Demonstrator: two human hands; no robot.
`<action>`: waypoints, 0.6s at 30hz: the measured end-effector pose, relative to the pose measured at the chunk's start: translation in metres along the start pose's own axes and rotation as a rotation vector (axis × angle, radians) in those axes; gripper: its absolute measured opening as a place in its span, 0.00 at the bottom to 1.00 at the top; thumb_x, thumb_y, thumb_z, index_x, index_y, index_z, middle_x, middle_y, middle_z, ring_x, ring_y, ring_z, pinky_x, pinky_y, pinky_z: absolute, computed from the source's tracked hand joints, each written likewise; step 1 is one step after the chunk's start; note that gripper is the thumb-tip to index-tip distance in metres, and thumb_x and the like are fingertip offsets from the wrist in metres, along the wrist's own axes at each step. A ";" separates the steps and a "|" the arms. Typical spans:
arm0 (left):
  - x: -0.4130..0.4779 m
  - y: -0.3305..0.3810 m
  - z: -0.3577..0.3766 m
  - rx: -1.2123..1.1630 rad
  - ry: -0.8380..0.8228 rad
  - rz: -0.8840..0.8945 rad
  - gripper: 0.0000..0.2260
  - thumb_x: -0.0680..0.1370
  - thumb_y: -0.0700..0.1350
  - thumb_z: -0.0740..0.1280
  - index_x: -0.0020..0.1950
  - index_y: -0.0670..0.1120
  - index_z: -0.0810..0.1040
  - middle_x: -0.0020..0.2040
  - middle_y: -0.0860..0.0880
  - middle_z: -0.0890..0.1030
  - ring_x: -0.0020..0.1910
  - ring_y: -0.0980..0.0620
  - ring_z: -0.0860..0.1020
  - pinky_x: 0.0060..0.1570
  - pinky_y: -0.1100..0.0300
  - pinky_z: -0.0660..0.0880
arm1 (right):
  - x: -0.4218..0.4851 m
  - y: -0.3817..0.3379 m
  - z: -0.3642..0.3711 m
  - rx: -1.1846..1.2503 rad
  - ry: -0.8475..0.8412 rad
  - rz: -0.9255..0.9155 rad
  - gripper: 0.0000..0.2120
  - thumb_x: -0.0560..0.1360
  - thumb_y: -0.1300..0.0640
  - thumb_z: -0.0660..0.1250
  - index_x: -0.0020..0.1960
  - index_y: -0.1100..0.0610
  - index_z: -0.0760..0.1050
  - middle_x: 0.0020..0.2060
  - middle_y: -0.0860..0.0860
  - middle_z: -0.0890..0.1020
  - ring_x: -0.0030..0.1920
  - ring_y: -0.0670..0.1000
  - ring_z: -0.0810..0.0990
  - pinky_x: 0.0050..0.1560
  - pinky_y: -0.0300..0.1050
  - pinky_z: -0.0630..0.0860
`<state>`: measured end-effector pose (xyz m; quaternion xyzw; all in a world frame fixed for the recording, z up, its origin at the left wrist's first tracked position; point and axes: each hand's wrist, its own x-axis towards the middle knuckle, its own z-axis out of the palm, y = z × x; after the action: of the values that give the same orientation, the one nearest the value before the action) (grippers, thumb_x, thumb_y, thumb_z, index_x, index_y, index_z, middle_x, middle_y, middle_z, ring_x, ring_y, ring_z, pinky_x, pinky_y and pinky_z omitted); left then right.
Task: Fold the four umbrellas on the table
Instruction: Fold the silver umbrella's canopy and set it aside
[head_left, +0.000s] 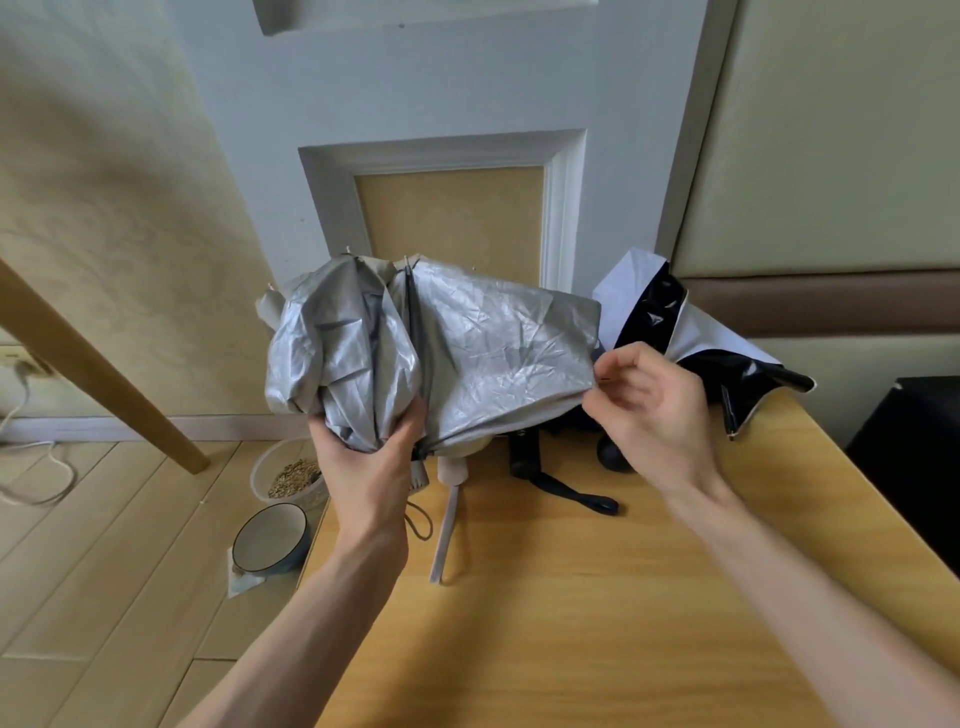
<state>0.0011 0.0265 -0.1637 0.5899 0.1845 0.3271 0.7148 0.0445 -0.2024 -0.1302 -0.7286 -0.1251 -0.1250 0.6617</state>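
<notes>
A silver-lined umbrella (488, 338) is held up above the wooden table (597, 597), its canopy crumpled and half gathered. My left hand (369, 462) grips the bunched folds near the shaft at the lower left. My right hand (654, 410) pinches the canopy's right edge between thumb and fingers, stretching one panel out flat. Its beige handle (453, 472) and strap (444, 540) hang down toward the table. Behind, a black-and-white umbrella (675, 322) lies open and crumpled at the table's back right. A black umbrella handle (524, 457) with a wrist strap rests on the table.
On the floor to the left stand a plastic bowl of grain (291, 475) and a dark ceramic bowl (270, 538). A slanted wooden leg (104, 374) crosses the left side. A white cable (31, 467) lies on the floor. A black box (914, 447) sits right of the table.
</notes>
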 end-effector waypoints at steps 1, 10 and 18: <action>0.000 -0.001 0.000 0.012 -0.010 0.008 0.34 0.73 0.42 0.82 0.75 0.53 0.70 0.63 0.54 0.83 0.59 0.59 0.83 0.64 0.55 0.79 | 0.001 -0.003 0.002 0.141 -0.012 0.136 0.06 0.75 0.65 0.72 0.50 0.59 0.79 0.44 0.54 0.87 0.47 0.50 0.85 0.50 0.45 0.81; -0.004 -0.008 0.001 0.047 -0.101 0.040 0.36 0.72 0.40 0.83 0.73 0.56 0.69 0.64 0.55 0.81 0.60 0.60 0.82 0.63 0.54 0.79 | 0.014 -0.002 -0.007 -0.080 -0.042 0.444 0.13 0.75 0.42 0.78 0.52 0.49 0.86 0.50 0.43 0.87 0.58 0.45 0.83 0.64 0.46 0.77; 0.000 -0.010 0.002 0.077 -0.224 -0.009 0.44 0.64 0.51 0.87 0.73 0.54 0.67 0.63 0.53 0.83 0.60 0.55 0.84 0.66 0.46 0.80 | 0.025 -0.028 -0.029 0.547 -0.282 0.361 0.26 0.75 0.67 0.73 0.72 0.62 0.75 0.63 0.60 0.84 0.64 0.58 0.83 0.69 0.51 0.76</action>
<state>0.0047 0.0241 -0.1733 0.6489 0.1188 0.2485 0.7093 0.0572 -0.2278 -0.0927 -0.5448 -0.1133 0.1340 0.8200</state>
